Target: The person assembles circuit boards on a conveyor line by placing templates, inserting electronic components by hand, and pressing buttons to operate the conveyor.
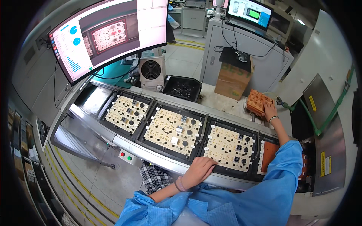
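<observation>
My right hand (270, 110) reaches to the far right and lies on a stack of orange plates (257, 101) with holes and raised spots, its fingers spread over the near right part. My left hand (199, 171) lies flat, palm down, on the conveyor's near edge, its fingertips at the black frame of the cream board (226, 147). That board carries small black parts and round black discs. To its left, in similar black frames, sit a middle cream board (166, 130) with two white blocks and a left cream board (121, 113). An orange sheet (269, 152) shows beside my right forearm.
Beyond the conveyor stand a fan unit (151, 72), a black tray (182, 89) of small dark parts and a cardboard box (233, 80) with a mouse on top. A large monitor (151, 22) hangs at upper left. A button box (129, 156) sits at the near edge.
</observation>
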A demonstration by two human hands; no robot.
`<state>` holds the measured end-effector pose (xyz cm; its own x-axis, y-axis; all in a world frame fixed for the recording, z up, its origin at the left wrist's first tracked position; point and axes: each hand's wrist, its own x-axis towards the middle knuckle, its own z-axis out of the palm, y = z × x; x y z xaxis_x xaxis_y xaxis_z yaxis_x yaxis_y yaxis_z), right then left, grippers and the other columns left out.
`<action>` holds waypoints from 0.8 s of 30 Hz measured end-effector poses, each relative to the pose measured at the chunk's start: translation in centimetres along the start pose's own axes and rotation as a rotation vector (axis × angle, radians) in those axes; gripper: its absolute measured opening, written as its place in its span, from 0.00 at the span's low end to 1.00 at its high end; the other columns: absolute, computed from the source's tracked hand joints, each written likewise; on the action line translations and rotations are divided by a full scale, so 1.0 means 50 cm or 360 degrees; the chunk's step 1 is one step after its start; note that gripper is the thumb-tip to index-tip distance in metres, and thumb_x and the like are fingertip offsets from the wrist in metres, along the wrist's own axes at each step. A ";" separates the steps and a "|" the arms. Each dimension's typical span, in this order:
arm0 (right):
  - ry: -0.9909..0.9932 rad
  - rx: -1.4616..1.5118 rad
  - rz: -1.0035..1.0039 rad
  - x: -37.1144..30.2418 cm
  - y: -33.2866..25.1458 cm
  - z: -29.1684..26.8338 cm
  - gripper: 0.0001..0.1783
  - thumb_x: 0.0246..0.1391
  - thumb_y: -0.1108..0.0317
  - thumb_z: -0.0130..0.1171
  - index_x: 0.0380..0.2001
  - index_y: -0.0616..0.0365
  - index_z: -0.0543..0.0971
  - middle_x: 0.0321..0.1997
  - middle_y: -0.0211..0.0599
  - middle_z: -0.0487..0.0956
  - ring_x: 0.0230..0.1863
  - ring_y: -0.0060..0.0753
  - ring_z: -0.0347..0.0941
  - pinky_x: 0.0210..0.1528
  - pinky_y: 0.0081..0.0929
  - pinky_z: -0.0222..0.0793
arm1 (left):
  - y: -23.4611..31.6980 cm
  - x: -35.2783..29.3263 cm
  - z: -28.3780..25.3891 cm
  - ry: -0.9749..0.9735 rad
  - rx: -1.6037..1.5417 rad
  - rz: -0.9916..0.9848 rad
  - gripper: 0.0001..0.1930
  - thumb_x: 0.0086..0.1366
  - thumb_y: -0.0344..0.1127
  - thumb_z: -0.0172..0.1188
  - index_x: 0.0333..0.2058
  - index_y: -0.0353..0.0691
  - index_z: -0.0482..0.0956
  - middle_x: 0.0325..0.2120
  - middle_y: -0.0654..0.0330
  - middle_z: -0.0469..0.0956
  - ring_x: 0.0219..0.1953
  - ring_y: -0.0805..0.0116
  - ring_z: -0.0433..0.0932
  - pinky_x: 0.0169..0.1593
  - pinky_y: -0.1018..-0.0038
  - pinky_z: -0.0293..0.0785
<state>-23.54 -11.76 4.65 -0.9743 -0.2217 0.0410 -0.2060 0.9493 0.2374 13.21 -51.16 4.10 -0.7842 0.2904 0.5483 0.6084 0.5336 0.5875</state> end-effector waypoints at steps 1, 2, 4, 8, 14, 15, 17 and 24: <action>0.0090 -0.0063 -0.0055 -0.003 -0.003 0.002 0.43 0.49 0.63 0.70 0.67 0.52 0.63 0.68 0.44 0.65 0.67 0.52 0.61 0.66 0.50 0.60 | -0.003 -0.002 0.000 -0.0005 0.0000 -0.0005 0.10 0.64 0.30 0.60 0.45 0.39 0.77 0.39 0.57 0.75 0.43 0.57 0.74 0.49 0.64 0.67; 0.0166 -0.0124 -0.0101 -0.015 -0.004 0.008 0.41 0.50 0.64 0.68 0.66 0.52 0.64 0.67 0.43 0.66 0.67 0.51 0.62 0.66 0.49 0.60 | -0.007 -0.001 0.001 -0.0005 0.0007 -0.0004 0.11 0.64 0.29 0.60 0.45 0.39 0.78 0.39 0.58 0.76 0.43 0.57 0.75 0.49 0.65 0.67; 0.0488 -0.0278 -0.0156 -0.026 0.051 0.052 0.31 0.54 0.65 0.61 0.62 0.53 0.69 0.66 0.43 0.68 0.67 0.50 0.62 0.65 0.48 0.60 | -0.007 0.005 0.002 -0.0018 -0.0048 0.0027 0.11 0.64 0.28 0.59 0.46 0.40 0.79 0.39 0.58 0.77 0.44 0.56 0.75 0.49 0.65 0.67; 0.0755 -0.0121 -0.0059 -0.042 0.058 -0.065 0.10 0.58 0.68 0.50 0.41 0.55 0.78 0.45 0.45 0.77 0.53 0.52 0.69 0.53 0.48 0.65 | -0.015 0.012 -0.005 -0.0037 -0.0060 -0.0007 0.10 0.63 0.26 0.59 0.44 0.40 0.78 0.37 0.57 0.78 0.41 0.56 0.75 0.46 0.64 0.66; 0.0614 0.0626 -0.0126 -0.233 -0.088 -0.352 0.12 0.69 0.62 0.47 0.47 0.58 0.73 0.37 0.42 0.78 0.38 0.42 0.77 0.44 0.32 0.70 | -0.013 0.023 -0.017 -0.0054 0.0018 -0.0134 0.12 0.62 0.25 0.59 0.45 0.38 0.76 0.40 0.54 0.77 0.43 0.52 0.75 0.48 0.62 0.67; 0.0384 0.1098 -0.0107 -0.255 -0.122 -0.359 0.13 0.70 0.61 0.46 0.47 0.58 0.72 0.35 0.40 0.78 0.39 0.35 0.78 0.45 0.27 0.70 | -0.014 0.019 -0.017 -0.0040 0.0016 -0.0177 0.18 0.61 0.25 0.61 0.51 0.36 0.73 0.46 0.51 0.76 0.47 0.49 0.73 0.52 0.62 0.66; 0.0240 0.1313 -0.0250 -0.277 -0.170 -0.325 0.12 0.70 0.62 0.45 0.48 0.58 0.71 0.33 0.36 0.77 0.38 0.29 0.77 0.45 0.24 0.70 | -0.008 0.022 -0.012 0.0106 0.0130 -0.0255 0.28 0.60 0.26 0.61 0.59 0.34 0.67 0.52 0.49 0.73 0.51 0.48 0.71 0.57 0.60 0.63; -0.0388 0.1534 -0.0617 -0.269 -0.259 -0.210 0.09 0.70 0.67 0.44 0.47 0.59 0.69 0.27 0.29 0.73 0.35 0.22 0.72 0.46 0.25 0.69 | -0.010 0.021 -0.013 -0.0224 0.0358 -0.0254 0.35 0.64 0.31 0.58 0.67 0.31 0.57 0.63 0.47 0.65 0.65 0.54 0.64 0.67 0.55 0.53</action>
<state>-6.83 -23.39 11.22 -0.7965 -0.5973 -0.0933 -0.3873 0.6226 -0.6799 12.19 -51.64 4.77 -0.8865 0.2873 0.3628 0.4461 0.7393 0.5045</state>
